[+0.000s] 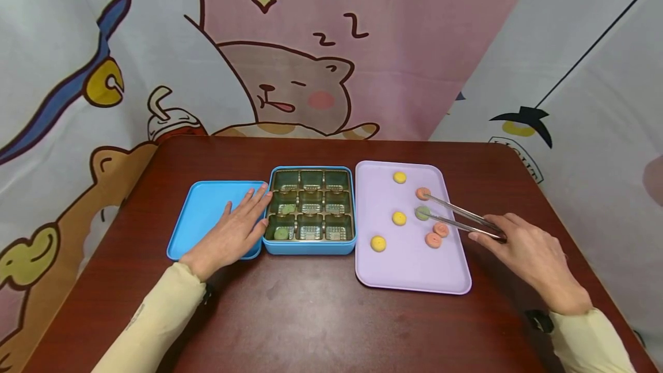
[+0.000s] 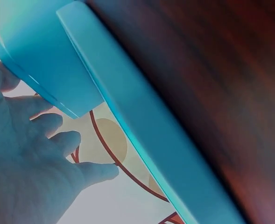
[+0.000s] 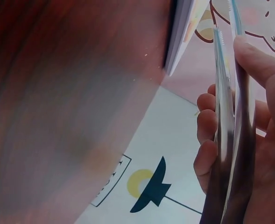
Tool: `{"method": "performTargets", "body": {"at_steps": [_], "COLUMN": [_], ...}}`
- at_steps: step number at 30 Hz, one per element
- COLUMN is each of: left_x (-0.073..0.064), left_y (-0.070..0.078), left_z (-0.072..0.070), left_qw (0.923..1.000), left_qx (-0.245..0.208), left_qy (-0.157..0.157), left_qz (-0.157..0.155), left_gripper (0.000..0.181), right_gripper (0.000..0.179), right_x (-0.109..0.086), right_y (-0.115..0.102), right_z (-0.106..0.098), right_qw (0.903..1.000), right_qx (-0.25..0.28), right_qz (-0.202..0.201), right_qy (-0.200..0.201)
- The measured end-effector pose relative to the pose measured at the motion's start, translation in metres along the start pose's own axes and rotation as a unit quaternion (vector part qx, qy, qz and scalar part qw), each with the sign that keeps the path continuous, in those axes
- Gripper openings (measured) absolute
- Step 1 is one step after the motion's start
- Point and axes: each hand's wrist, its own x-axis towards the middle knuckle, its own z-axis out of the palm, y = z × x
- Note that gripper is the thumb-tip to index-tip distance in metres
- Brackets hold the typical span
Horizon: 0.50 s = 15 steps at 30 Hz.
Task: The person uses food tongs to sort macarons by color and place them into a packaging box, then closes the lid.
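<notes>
My right hand [image 1: 533,258] grips metal tongs [image 1: 466,212], which reach over the lilac tray [image 1: 409,272]. The tong tips are spread, one at an orange disc [image 1: 423,193] and the other at a green disc [image 1: 422,213]. My left hand [image 1: 228,240] lies over the blue lid [image 1: 199,217], fingers extended, with fingertips at the left wall of the blue box [image 1: 311,247]. A divided insert fills that box. One green piece [image 1: 287,209] sits in its middle-row left compartment, another green piece [image 1: 281,233] in the front-left one.
Three yellow pieces [image 1: 399,218] are spread over the tray, and two more orange discs [image 1: 433,240] lie near its right side. Everything stands on a dark brown table [image 1: 311,315]. A cartoon-printed cloth [image 1: 404,45] hangs behind the table's far edge.
</notes>
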Motion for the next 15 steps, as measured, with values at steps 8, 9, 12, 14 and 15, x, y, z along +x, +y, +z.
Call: {"method": "performTargets", "body": {"at_steps": [8,9,12,14,15], "left_x": [0.0028,0.0029,0.003,0.003,0.003], "left_y": [0.0014,0.0017,0.0025,0.0028,0.0029], "left_z": [0.001,0.0011,0.0009,0.0007,0.0006], "left_qw": [0.9998,0.9998,0.9999,0.9999,1.0], "left_qx": [0.011,0.011,0.008,0.007,0.007], "left_qy": [0.014,0.014,0.01,0.007,0.006], "left_qz": [0.009,0.008,0.006,0.003,0.003], "left_gripper": [0.063,0.063,0.062,0.062,0.062], "right_gripper": [0.058,0.058,0.056,0.056,0.056], "right_x": [-0.0021,-0.0021,-0.0019,-0.0017,-0.0016], "right_y": [0.0048,0.0051,0.0058,0.0059,0.0058], "right_z": [0.0029,0.0032,0.0034,0.003,0.0027], "right_qw": [0.9998,0.9997,0.9996,0.9995,0.9994], "right_qx": [-0.014,-0.017,-0.026,-0.03,-0.032], "right_qz": [0.002,0.001,-0.006,-0.007,-0.007], "right_qy": [-0.016,-0.016,-0.01,-0.009,-0.01]}}
